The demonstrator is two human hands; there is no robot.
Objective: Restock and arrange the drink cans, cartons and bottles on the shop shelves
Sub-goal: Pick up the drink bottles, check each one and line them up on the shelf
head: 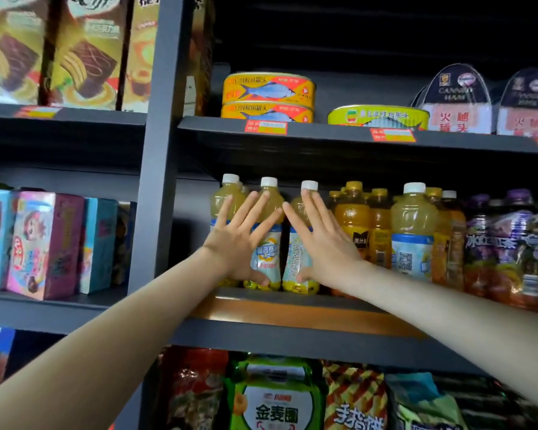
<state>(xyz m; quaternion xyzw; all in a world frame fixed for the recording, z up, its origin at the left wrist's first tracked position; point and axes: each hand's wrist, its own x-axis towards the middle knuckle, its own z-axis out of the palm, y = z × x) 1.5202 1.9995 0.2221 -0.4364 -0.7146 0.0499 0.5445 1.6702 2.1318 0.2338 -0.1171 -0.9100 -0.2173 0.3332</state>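
Pale yellow drink bottles with white caps stand at the left end of the middle shelf (292, 308). My left hand (236, 237) lies flat, fingers spread, against two of them, one at the far left (227, 193) and one beside it (269, 243). My right hand (326, 240), also spread flat, presses on the third bottle (298, 262). To the right stand orange juice bottles (353, 218), another pale yellow bottle (412, 231) and purple-capped tea bottles (503, 240).
Fish tins (269, 91) and canned ham (457, 103) sit on the shelf above. Snack bags (274, 398) fill the shelf below. A grey upright post (156, 181) divides off the left bay, which holds colourful boxes (44, 243) and cake boxes (81, 57).
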